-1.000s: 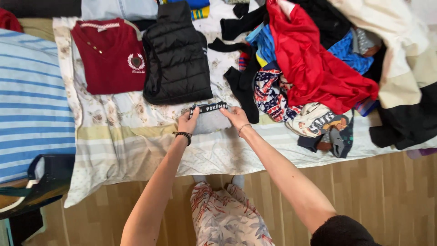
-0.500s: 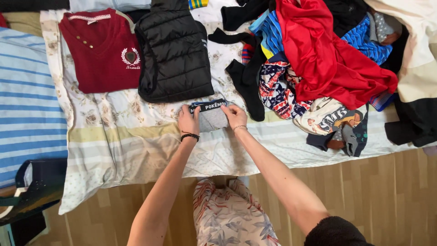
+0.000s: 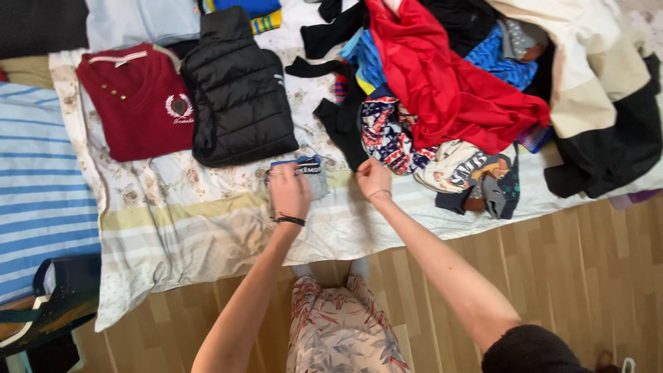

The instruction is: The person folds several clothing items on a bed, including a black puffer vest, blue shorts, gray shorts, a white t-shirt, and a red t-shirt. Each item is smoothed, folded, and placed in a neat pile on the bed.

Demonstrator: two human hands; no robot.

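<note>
- A person is standing at the edge of a bed [image 3: 207, 228], seen from above, with both bare arms reaching up toward the middle of the frame.
- The left hand [image 3: 289, 192], wearing a dark bracelet at the wrist, is lying flat with its grip open, palm pressing down on a small folded grey garment [image 3: 312, 178] with a dark waistband.
- That folded grey garment is lying on the flowered sheet at the centre of the frame, just below the black quilted vest [image 3: 238, 93]; most of it is hidden under the left hand.
- The right hand [image 3: 373, 178], with a thin bracelet, is sitting just to the right of the garment, apart from it, its fingers curled loosely at the edge of a dark sock [image 3: 340, 117]; whether its grip is closing on anything cannot be told.
- A dark red folded top [image 3: 135, 103] with a white crest is lying beside the vest in the upper left of the frame.
- A loose heap of clothes is filling the upper right, with a bright red garment [image 3: 449, 90] on top and a patterned piece [image 3: 387, 135] beneath it.
- A blue striped cover [image 3: 41, 186] is lying along the left edge.
- Wooden floor [image 3: 552, 276] is showing along the bottom of the frame.
</note>
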